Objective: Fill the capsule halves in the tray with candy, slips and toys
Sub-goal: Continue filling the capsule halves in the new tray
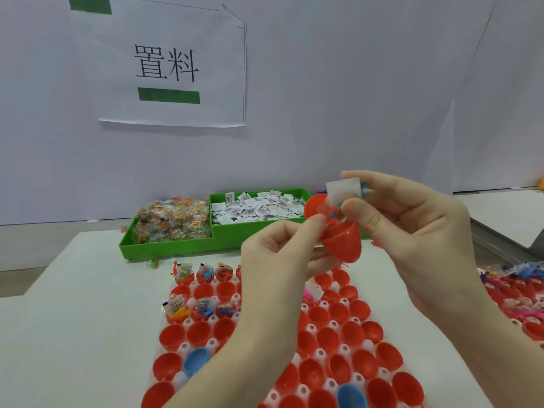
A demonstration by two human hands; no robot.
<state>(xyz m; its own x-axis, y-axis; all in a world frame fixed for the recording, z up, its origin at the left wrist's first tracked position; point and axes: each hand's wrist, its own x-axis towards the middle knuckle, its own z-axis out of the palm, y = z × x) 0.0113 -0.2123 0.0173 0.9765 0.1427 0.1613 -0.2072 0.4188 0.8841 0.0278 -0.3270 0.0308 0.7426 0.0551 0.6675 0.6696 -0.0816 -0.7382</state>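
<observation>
My left hand point(273, 260) holds a red capsule half point(343, 242) in the air above the tray, its mouth tilted up and left. My right hand point(412, 231) pinches a white paper slip point(343, 189) together with a small clear candy packet point(332, 212) and a blue toy piece at the capsule's mouth. Below lies the white tray point(312, 328) with many red capsule halves and two blue ones point(195, 360). Several halves in the tray's far-left rows point(203, 275) hold slips, candy and toys.
A green bin point(164, 248) at the back holds candy packets point(173, 220) on the left and white slips point(256, 207) on the right. A second tray of filled red halves point(518, 298) lies at the right edge. A paper sign hangs on the wall.
</observation>
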